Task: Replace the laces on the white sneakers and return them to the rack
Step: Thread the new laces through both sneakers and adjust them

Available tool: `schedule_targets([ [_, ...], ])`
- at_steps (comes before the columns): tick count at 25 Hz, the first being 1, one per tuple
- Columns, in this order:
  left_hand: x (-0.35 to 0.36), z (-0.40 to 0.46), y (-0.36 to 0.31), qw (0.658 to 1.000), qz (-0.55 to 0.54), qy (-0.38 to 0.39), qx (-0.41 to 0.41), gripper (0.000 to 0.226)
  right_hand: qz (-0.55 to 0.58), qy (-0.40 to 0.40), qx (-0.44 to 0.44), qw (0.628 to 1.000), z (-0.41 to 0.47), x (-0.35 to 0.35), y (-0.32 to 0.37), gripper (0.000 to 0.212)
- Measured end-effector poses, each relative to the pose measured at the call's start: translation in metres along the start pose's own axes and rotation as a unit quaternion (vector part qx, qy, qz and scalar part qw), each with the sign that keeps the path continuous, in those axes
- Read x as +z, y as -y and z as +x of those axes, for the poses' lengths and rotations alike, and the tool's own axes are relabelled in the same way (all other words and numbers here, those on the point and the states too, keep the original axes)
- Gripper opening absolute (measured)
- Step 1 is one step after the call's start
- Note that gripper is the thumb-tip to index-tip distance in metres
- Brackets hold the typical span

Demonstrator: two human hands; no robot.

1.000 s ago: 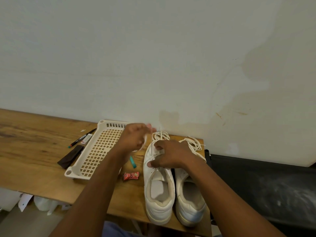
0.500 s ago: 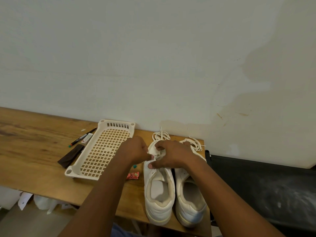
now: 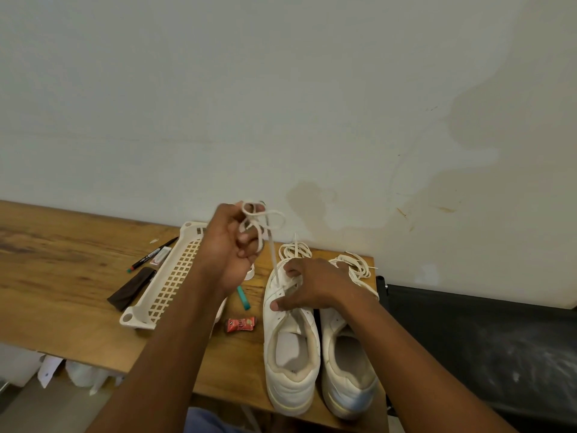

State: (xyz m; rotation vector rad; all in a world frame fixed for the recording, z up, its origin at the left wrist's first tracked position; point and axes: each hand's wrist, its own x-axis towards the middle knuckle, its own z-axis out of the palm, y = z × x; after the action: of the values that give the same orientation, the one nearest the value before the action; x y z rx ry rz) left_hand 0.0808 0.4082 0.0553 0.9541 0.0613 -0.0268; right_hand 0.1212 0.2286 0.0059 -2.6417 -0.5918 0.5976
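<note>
Wooden tabletop (image 3: 62, 276) along a pale wall. Cream perforated plastic tray (image 3: 168, 282) at centre-left. Pair of white leather sneakers (image 3: 292, 354) side by side at the near right edge, loose cream laces (image 3: 356, 267) piled beyond the toes. Left hand (image 3: 234, 248) raised, fingers curled round a looped cream lace (image 3: 262, 220) running down to the left sneaker. Right hand (image 3: 309, 285) pinching that sneaker's eyelet flap. Small red wrapped candy (image 3: 241, 324) beside the tray.
</note>
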Motion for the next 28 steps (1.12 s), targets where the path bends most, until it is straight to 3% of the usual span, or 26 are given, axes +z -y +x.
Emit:
schedule_targets([
  [1,-0.004,0.002,-0.001,0.999,-0.033,0.011,0.007,0.031,-0.003,0.001,-0.001,1.0,0.0,0.0,0.0,0.094],
  [4,-0.011,0.004,0.005,1.0,0.017,-0.006,-0.013,0.036,0.002,0.004,-0.012,1.0,-0.002,-0.002,0.002,0.093],
  [7,-0.015,0.007,0.015,0.978,0.192,-0.059,-0.048,0.031,0.017,0.006,-0.017,1.0,-0.005,-0.003,0.002,0.092],
  [8,-0.017,0.008,0.02,0.945,0.311,-0.081,-0.062,0.029,0.021,0.007,-0.017,1.0,-0.005,-0.003,0.003,0.091],
  [10,-0.023,0.012,0.035,0.825,0.552,-0.094,-0.082,0.029,0.013,0.008,-0.022,1.0,-0.004,-0.003,0.003,0.088],
  [12,-0.03,0.016,0.048,0.721,0.679,-0.074,-0.112,0.036,0.002,0.011,-0.024,1.0,-0.003,-0.003,0.004,0.088],
  [15,-0.037,0.023,0.056,0.665,0.73,-0.093,-0.129,0.043,0.001,0.014,-0.024,1.0,-0.004,-0.004,0.006,0.09],
  [20,-0.029,0.022,0.055,0.674,0.731,-0.099,-0.05,0.02,0.017,0.019,-0.014,1.0,-0.005,-0.004,0.005,0.092],
  [21,-0.026,0.02,0.05,0.7,0.706,-0.103,-0.031,0.019,0.019,0.02,-0.009,1.0,-0.005,-0.004,0.005,0.093],
  [24,-0.016,0.009,0.028,0.827,0.547,-0.124,0.041,0.02,0.023,0.023,0.0,0.999,-0.005,-0.004,0.002,0.098],
  [25,-0.013,0.005,0.023,0.852,0.507,-0.12,0.049,0.02,0.024,0.024,0.002,0.999,-0.005,-0.005,0.002,0.098],
  [28,-0.011,-0.001,0.018,0.867,0.483,-0.124,0.0,0.021,0.039,0.021,-0.003,0.999,-0.006,-0.007,0.003,0.087],
])
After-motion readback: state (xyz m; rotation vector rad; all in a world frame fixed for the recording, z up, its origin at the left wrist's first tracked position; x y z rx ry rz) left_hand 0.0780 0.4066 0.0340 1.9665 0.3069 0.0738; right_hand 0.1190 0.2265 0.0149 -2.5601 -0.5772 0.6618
